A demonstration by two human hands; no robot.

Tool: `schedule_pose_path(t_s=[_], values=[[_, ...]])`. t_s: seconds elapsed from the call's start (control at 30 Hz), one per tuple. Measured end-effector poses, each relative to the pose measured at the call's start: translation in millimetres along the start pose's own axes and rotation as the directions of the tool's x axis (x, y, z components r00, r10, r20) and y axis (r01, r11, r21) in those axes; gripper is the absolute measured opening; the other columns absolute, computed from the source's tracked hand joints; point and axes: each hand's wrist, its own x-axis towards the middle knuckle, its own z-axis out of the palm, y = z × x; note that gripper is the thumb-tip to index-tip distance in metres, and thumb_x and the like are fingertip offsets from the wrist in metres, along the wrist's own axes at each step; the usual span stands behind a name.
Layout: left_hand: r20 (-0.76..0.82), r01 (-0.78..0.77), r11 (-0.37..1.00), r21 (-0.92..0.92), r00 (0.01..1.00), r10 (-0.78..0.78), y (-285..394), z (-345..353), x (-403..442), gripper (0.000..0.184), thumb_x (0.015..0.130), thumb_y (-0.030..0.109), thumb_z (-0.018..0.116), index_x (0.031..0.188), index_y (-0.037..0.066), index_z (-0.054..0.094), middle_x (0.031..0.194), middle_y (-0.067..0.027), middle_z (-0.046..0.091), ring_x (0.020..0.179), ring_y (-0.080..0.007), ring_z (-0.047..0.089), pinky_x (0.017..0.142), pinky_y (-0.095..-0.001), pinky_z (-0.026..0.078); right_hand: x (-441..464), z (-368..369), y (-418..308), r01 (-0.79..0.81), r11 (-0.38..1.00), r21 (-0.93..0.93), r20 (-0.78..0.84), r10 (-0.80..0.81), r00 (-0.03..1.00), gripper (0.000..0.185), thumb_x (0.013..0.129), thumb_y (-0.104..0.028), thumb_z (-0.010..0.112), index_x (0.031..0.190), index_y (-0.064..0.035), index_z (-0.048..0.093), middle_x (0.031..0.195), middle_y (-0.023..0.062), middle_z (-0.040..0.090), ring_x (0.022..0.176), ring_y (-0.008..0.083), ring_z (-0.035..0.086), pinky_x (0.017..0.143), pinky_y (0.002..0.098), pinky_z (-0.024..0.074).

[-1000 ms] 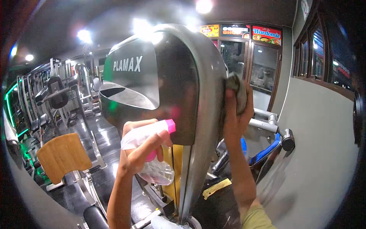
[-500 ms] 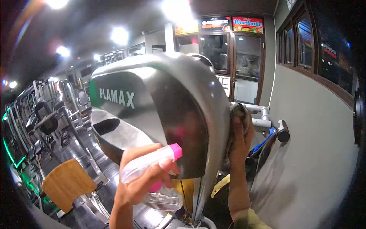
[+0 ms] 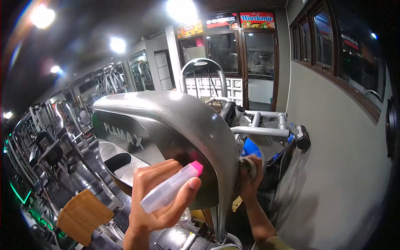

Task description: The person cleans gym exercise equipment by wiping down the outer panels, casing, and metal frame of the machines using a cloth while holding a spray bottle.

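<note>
My left hand [image 3: 143, 202] is wrapped round a spray bottle [image 3: 173, 188] with a clear white head and a pink nozzle pointing up to the right. Most of the bottle's body is hidden behind the hand. Directly behind it stands a grey exercise machine [image 3: 187, 121], its rounded cover lettered PLAMAX. On the cover's right side, my right hand [image 3: 253, 179] presses a crumpled greyish cloth [image 3: 246, 166] against the surface. The fingers are closed over the cloth and partly out of sight.
A wooden board seat [image 3: 85, 214] stands low at the left. Light metal bars [image 3: 264, 131] with a black end pad [image 3: 303, 137] jut out toward the grey wall [image 3: 333, 166]. Gym racks line the left, and glass doors [image 3: 259, 71] close off the back.
My right hand has moved down the cover's side with the cloth. The view has shifted, showing more above the machine. My left hand still grips the spray bottle.
</note>
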Motion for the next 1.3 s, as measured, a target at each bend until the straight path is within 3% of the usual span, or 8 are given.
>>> schedule_pose_path(t_s=[0.23,0.43,0.5,0.7,0.87,0.97,1.1,1.3], values=[[0.009,0.035,0.995,0.092,0.999,-0.036,7.9,4.3,6.6,0.042,0.088,0.026,0.062,0.06,-0.002,0.048,0.052,-0.0089,0.043,0.044,-0.0175,0.042,0.045,-0.0331,0.029,50.1,14.4,-11.8,0.167,0.977,-0.131,0.044,-0.163,0.986,0.025,0.087,-0.02,0.066,0.103,-0.0025,0.058,0.093,0.0114,0.062,0.085,0.0223,0.059,0.08,0.0341,0.0455],[-0.075,0.146,0.988,-0.053,0.986,-0.149,9.3,9.4,1.7,0.045,0.091,0.034,0.058,0.065,-0.002,0.056,0.056,-0.0059,0.053,0.047,-0.0119,0.052,0.045,-0.027,0.037,90.4,19.9,-42.6,0.201,0.975,-0.1,0.208,-0.177,0.962,0.027,0.083,-0.018,0.07,0.102,-0.0033,0.059,0.088,0.0098,0.064,0.079,0.0223,0.064,0.073,0.0343,0.0491],[-0.049,0.174,0.981,-0.082,0.983,-0.179,10.1,6.0,1.3,0.045,0.091,0.036,0.059,0.067,-0.002,0.058,0.057,-0.0054,0.055,0.049,-0.0113,0.054,0.046,-0.0256,0.04,114.8,27.8,-58.1,0.308,0.948,-0.078,0.396,-0.254,0.883,0.028,0.079,-0.013,0.07,0.104,-0.005,0.06,0.091,0.0112,0.064,0.082,0.0228,0.065,0.074,0.0345,0.0501],[0.062,0.21,0.953,-0.217,0.978,-0.201,-0.9,-6.4,-1.3,0.047,0.09,0.04,0.057,0.073,-0.004,0.063,0.065,-0.007,0.06,0.05,-0.0121,0.057,0.047,-0.0241,0.043,122.2,43.4,-66.8,0.402,0.914,-0.045,0.414,-0.35,0.84,0.027,0.074,-0.006,0.066,0.1,-0.0006,0.061,0.09,0.0101,0.063,0.079,0.0201,0.061,0.075,0.0299,0.0473],[0.08,0.173,0.945,-0.278,0.984,-0.157,-12.4,-3.7,-7.3,0.048,0.088,0.042,0.054,0.077,-0.004,0.064,0.066,-0.0086,0.061,0.05,-0.0143,0.06,0.046,-0.0243,0.043,60.7,0.5,-23.8,0.544,0.839,-0.015,0.338,-0.508,0.792,0.038,0.072,-0.032,0.078,0.101,-0.0107,0.065,0.082,0.0113,0.062,0.065,0.0203,0.061,0.057,0.033,0.0488],[0.084,0.166,0.931,-0.325,0.986,-0.146,-14.8,-2.7,-9.2,0.049,0.086,0.042,0.053,0.078,-0.005,0.064,0.067,-0.0096,0.061,0.05,-0.0151,0.06,0.045,-0.0243,0.043,47.3,-9.1,-7.5,0.638,0.77,-0.033,0.321,-0.596,0.736,0.038,0.074,-0.037,0.078,0.1,-0.0117,0.066,0.081,0.0105,0.061,0.063,0.0195,0.06,0.054,0.0328,0.0476],[0.073,0.153,0.914,-0.376,0.988,-0.136,-23.4,0.5,-13.2,0.054,0.083,0.047,0.05,0.077,-0.005,0.063,0.068,-0.0123,0.063,0.049,-0.0171,0.06,0.044,-0.0247,0.044,87.1,-7.2,-42.7,0.67,0.732,-0.121,0.496,-0.54,0.68,0.042,0.069,-0.033,0.079,0.103,-0.0127,0.067,0.082,0.006,0.06,0.069,0.0184,0.063,0.055,0.0312,0.0495],[0.104,0.154,0.853,-0.499,0.988,-0.117,-42.6,3.9,-26.0,0.057,0.083,0.049,0.048,0.076,-0.006,0.064,0.067,-0.0143,0.062,0.048,-0.0192,0.061,0.042,-0.0257,0.046,125.6,40.6,-85.8,0.601,0.783,-0.162,0.504,-0.458,0.733,0.041,0.067,-0.033,0.076,0.101,-0.0126,0.07,0.08,0.0048,0.06,0.063,0.0184,0.059,0.054,0.0311,0.0473]])
